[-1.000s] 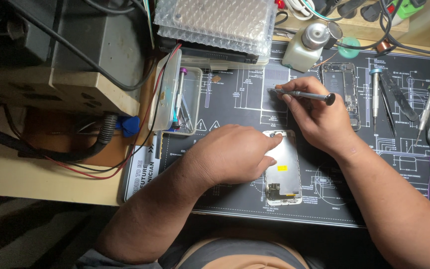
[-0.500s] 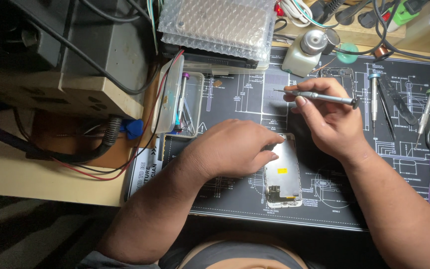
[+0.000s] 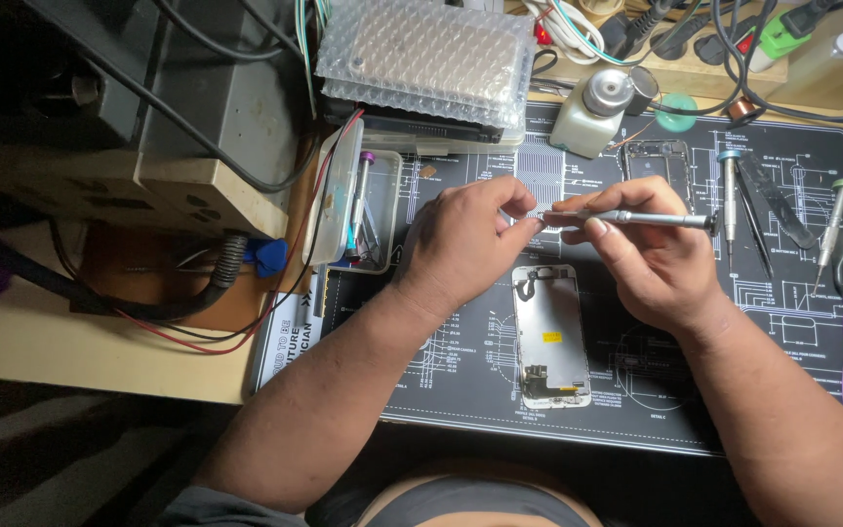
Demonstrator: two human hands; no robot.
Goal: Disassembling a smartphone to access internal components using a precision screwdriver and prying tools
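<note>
Silver precision screwdriver (image 3: 636,218) gripped in right hand (image 3: 651,259); left hand (image 3: 461,244) pinches its tip, above phone screen assembly (image 3: 549,335) mid-mat (image 3: 461,390).

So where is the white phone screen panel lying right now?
In the head view, the white phone screen panel lies flat on the black repair mat, centre, just below both hands.

Single head-worn view, close, straight down over the dark repair mat (image 3: 812,410) and desk edge.
</note>
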